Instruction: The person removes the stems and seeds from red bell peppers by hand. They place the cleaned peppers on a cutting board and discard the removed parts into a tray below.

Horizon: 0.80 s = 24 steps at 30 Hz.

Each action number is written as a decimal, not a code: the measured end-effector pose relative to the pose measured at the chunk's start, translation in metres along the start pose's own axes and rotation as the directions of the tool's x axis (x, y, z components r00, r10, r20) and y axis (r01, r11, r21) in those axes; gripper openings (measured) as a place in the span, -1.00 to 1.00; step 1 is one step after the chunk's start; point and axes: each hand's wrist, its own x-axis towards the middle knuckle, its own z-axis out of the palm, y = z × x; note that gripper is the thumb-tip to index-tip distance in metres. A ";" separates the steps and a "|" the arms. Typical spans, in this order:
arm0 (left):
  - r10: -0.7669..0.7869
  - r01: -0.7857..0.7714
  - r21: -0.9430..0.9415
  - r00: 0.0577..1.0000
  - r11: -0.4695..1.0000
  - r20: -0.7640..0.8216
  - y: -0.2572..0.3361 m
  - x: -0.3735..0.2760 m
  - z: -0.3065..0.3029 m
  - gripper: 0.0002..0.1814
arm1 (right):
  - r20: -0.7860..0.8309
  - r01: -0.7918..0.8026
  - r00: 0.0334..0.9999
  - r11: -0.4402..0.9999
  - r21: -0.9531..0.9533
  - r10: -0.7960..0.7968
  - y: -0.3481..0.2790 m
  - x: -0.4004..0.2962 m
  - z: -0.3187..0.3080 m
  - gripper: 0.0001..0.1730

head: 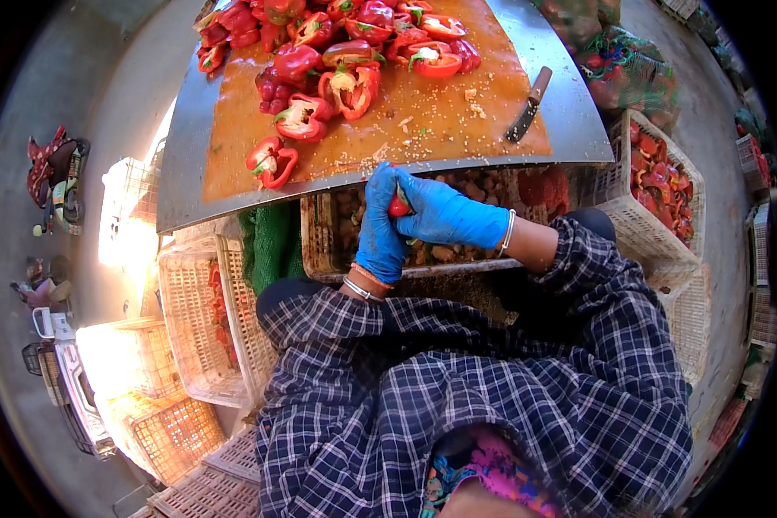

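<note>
Just past the table's front edge, my left hand [382,223] and my right hand [456,210], both in blue gloves, are closed together around a red bell pepper [399,206]. Only a small part of the pepper shows between them; the fingers hide the rest. Halved red bell peppers [348,90] are heaped on the table's orange covering [421,133], among scattered pale seeds. The nearest one, a cut half [272,162], lies left of my hands. A knife [529,107] with a dark blade rests on the table to the right.
Beneath the table edge sits a crate [317,239] of pepper cores and scraps. Plastic crates [676,149] [197,317] holding red pepper pieces stand at right and left. Filled mesh sacks [634,78] stand beyond the right side. Stacked crates [175,430] catch sunlight at lower left.
</note>
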 end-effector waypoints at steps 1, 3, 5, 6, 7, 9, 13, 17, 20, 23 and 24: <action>0.053 -0.053 0.026 0.999 0.998 0.013 -0.001 -0.003 -0.001 -0.36 | 0.050 0.048 0.998 0.999 -0.004 -0.047 0.000 0.002 0.002 -0.37; 0.122 -0.130 0.117 0.990 0.985 0.075 0.001 -0.005 -0.004 -0.33 | 0.216 -0.018 0.976 0.967 0.254 -0.038 0.003 0.003 -0.007 -0.27; 0.049 -0.067 0.085 0.980 0.994 0.194 0.014 -0.012 0.000 -0.32 | 0.408 -0.229 0.913 0.847 0.480 0.016 -0.015 -0.005 -0.028 -0.23; 0.016 -0.034 0.069 0.967 0.997 0.255 0.017 -0.017 0.000 -0.32 | 0.397 -0.238 0.917 0.845 0.480 0.033 -0.014 -0.006 -0.025 -0.25; -0.002 -0.014 0.063 0.966 0.998 0.257 0.017 -0.017 0.002 -0.31 | 0.377 -0.244 0.925 0.842 0.481 0.053 -0.013 -0.005 -0.025 -0.26; 0.001 -0.008 0.027 0.966 1.000 0.259 0.014 -0.008 -0.005 -0.34 | 0.215 -0.095 0.977 0.865 0.493 -0.015 0.003 0.000 -0.013 -0.34; 0.056 -0.071 0.065 0.975 0.995 0.213 0.017 -0.003 0.000 -0.40 | -0.233 0.272 0.944 0.951 0.147 -0.234 -0.003 -0.004 -0.002 -0.47; 0.276 -0.366 0.300 0.912 0.881 0.303 0.027 -0.003 -0.008 -0.42 | -0.316 0.203 0.944 0.919 0.338 -0.093 -0.013 0.001 -0.022 -0.62; 0.340 -0.427 0.302 0.891 0.853 0.300 0.038 -0.005 -0.023 -0.36 | 0.097 -0.188 0.982 0.748 0.636 0.165 -0.013 -0.003 -0.075 -0.68; 0.224 -0.185 -0.160 0.934 0.970 0.279 0.052 -0.009 -0.023 -0.25 | 0.071 0.099 0.993 0.983 -0.155 -0.089 0.004 -0.009 -0.086 -0.70; 0.189 -0.111 -0.251 0.932 0.962 0.309 0.055 -0.008 -0.021 -0.22 | -0.038 0.189 0.973 0.886 -0.425 -0.226 0.013 -0.015 -0.075 -0.72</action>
